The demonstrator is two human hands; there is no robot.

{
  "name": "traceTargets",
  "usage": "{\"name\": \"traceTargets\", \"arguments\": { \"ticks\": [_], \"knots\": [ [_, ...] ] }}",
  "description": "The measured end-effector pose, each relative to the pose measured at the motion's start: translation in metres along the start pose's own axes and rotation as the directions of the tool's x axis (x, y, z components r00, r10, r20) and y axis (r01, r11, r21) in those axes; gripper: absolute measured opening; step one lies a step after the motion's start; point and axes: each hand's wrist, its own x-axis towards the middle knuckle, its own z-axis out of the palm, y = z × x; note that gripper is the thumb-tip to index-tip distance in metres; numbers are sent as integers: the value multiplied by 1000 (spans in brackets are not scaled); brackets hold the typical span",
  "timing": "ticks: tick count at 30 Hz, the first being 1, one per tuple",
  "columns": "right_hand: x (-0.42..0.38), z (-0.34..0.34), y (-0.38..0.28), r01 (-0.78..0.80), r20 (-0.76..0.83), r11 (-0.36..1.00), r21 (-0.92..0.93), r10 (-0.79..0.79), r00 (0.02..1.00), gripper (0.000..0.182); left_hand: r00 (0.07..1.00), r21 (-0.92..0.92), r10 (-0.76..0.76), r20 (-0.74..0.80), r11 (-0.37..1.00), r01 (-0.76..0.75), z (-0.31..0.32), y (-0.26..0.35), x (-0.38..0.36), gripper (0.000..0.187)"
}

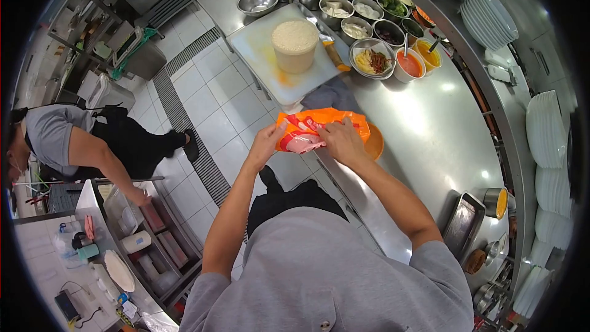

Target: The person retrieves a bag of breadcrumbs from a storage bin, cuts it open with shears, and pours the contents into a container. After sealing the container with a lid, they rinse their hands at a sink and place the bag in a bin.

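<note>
Both my hands hold an orange plastic bag [353,124] with red and white print, in front of my body at the counter's edge. My left hand [267,142] grips its left end, fingers closed on the plastic. On its right part, my right hand [342,139] is closed on the film. An orange round item [374,142] lies partly hidden behind the bag and my right hand. Beyond the bag, a dark cloth [330,97] lies by a white cutting board [258,46], which bears a tub of pale crumbs [295,40].
Bowls of ingredients [367,10] crowd the counter's far end, with red sauce [410,64] and yellow sauce nearby. A knife with a yellow handle [335,56] lies by the board. Plates [488,19] stand on the right shelf. Another person [55,135] bends over drawers at left.
</note>
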Motion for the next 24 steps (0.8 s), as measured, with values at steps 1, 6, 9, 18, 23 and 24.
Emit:
{"name": "traceTargets", "arguments": {
  "ticks": [1,6,9,18,23,24],
  "knots": [
    [-4,6,0,5,0,1000,2,-5,1000,26,999,58,41,21,997,-42,1,2,-5,56],
    [-6,13,6,3,1,988,155,-3,1000,12,751,852,609,256,224,-473,33,35,-33,97],
    [1,9,7,-25,35,934,356,13,999,7,748,889,502,435,-109,-444,60,8,-23,85],
    [-19,-7,-23,-101,-257,985,-141,62,964,43,769,899,522,370,8,-438,53,-40,30,16],
    [-25,29,0,-181,-183,975,-129,156,971,45,880,892,300,368,153,-425,52,-31,41,26],
    [-26,50,20,-137,-157,990,-42,129,979,37,917,905,196,347,188,-382,53,-29,45,33]
  ]
}}
